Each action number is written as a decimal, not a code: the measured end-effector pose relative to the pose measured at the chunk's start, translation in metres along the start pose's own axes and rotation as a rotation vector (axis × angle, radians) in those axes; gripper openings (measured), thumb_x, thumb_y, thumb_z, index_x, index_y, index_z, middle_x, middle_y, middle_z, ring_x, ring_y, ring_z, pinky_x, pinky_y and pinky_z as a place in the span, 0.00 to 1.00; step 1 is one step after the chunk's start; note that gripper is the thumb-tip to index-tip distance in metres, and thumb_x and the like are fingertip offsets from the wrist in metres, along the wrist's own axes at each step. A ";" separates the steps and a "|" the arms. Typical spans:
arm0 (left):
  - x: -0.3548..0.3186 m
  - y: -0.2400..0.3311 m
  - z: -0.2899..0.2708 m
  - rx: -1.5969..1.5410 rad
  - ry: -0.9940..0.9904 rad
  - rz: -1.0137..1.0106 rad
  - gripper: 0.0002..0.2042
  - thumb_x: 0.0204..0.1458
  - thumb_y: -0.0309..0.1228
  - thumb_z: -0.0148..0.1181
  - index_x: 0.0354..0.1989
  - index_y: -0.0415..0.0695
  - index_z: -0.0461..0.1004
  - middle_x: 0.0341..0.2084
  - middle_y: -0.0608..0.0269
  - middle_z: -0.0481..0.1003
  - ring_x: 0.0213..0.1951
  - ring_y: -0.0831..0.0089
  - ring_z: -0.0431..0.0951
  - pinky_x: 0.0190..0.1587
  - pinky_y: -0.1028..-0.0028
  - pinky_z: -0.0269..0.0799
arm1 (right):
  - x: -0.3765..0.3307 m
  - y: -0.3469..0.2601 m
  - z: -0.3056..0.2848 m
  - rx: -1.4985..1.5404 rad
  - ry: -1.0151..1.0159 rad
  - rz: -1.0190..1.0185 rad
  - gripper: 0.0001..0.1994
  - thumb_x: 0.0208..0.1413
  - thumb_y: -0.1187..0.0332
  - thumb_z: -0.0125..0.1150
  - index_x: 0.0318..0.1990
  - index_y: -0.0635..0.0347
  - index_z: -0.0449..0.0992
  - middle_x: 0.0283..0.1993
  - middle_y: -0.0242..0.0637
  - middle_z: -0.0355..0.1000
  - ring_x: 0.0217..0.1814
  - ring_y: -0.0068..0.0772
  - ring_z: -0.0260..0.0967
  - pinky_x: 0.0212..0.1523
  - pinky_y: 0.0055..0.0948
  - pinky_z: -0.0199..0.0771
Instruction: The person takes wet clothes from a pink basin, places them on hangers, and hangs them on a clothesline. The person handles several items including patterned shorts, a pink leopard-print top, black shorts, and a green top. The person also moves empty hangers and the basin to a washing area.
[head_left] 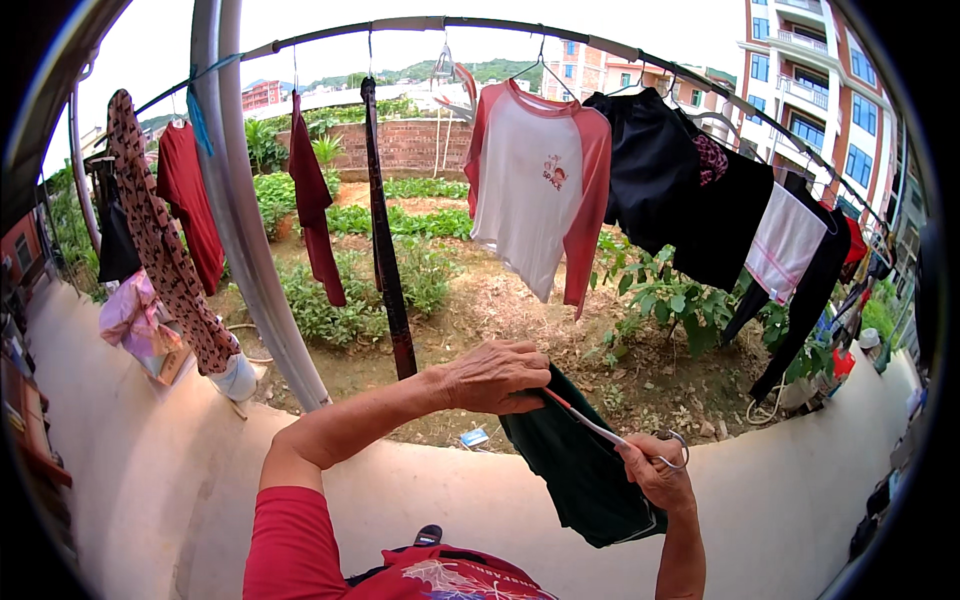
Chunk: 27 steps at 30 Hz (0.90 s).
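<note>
Dark green garment being fitted onto a wire hanger at the balcony wall.

The left hand (495,377) pinched the dark green garment (580,470) over one arm of the wire hanger (610,432); the right hand (655,475) clenched the hook end. Done well, the cloth should be spread evenly along the wire before lifting toward the clothes rail (560,30).

The dark green garment (585,470) hides most of its hanger (600,428).
</note>
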<state>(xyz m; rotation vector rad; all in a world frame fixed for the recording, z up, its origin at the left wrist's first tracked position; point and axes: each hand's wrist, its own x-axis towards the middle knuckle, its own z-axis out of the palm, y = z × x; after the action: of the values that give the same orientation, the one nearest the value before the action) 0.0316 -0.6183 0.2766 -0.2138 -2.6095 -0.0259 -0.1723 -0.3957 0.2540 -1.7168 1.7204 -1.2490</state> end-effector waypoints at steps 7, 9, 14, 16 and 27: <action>-0.009 0.022 0.008 -0.275 0.215 -0.134 0.13 0.43 0.30 0.64 0.24 0.44 0.63 0.25 0.61 0.66 0.30 0.60 0.70 0.31 0.66 0.66 | -0.008 0.007 -0.008 0.223 0.093 0.087 0.06 0.54 0.73 0.57 0.29 0.66 0.75 0.20 0.29 0.67 0.17 0.14 0.59 0.17 0.15 0.58; -0.009 0.026 0.008 -0.275 0.265 -0.163 0.12 0.44 0.31 0.64 0.26 0.44 0.64 0.26 0.61 0.66 0.31 0.60 0.71 0.32 0.66 0.67 | -0.005 0.003 -0.008 0.239 0.121 0.020 0.05 0.53 0.74 0.57 0.28 0.67 0.74 0.20 0.30 0.68 0.17 0.14 0.60 0.18 0.15 0.58; -0.003 0.037 0.011 -0.342 0.431 -0.305 0.11 0.46 0.33 0.64 0.34 0.46 0.69 0.37 0.60 0.66 0.33 0.64 0.72 0.33 0.69 0.69 | -0.010 0.004 -0.012 0.184 0.155 -0.016 0.03 0.51 0.76 0.59 0.28 0.66 0.74 0.20 0.29 0.67 0.19 0.15 0.61 0.20 0.15 0.60; -0.002 0.042 0.007 -0.296 0.281 -0.382 0.11 0.47 0.38 0.62 0.33 0.47 0.69 0.32 0.61 0.67 0.30 0.63 0.72 0.29 0.70 0.67 | -0.005 0.002 -0.011 0.136 0.131 -0.024 0.03 0.50 0.76 0.59 0.27 0.66 0.74 0.21 0.30 0.68 0.21 0.16 0.62 0.22 0.16 0.61; -0.033 0.015 0.000 -0.347 0.456 -0.382 0.10 0.45 0.32 0.65 0.25 0.42 0.70 0.20 0.63 0.68 0.23 0.69 0.70 0.24 0.72 0.62 | -0.018 0.001 -0.057 -0.313 -0.047 -0.035 0.22 0.39 0.68 0.67 0.45 0.65 0.72 0.34 0.40 0.73 0.35 0.33 0.71 0.39 0.26 0.70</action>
<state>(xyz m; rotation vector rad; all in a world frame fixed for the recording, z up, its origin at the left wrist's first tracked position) 0.0620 -0.6087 0.2596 0.1594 -2.1369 -0.5924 -0.2161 -0.3622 0.2771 -1.9386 1.9471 -0.9839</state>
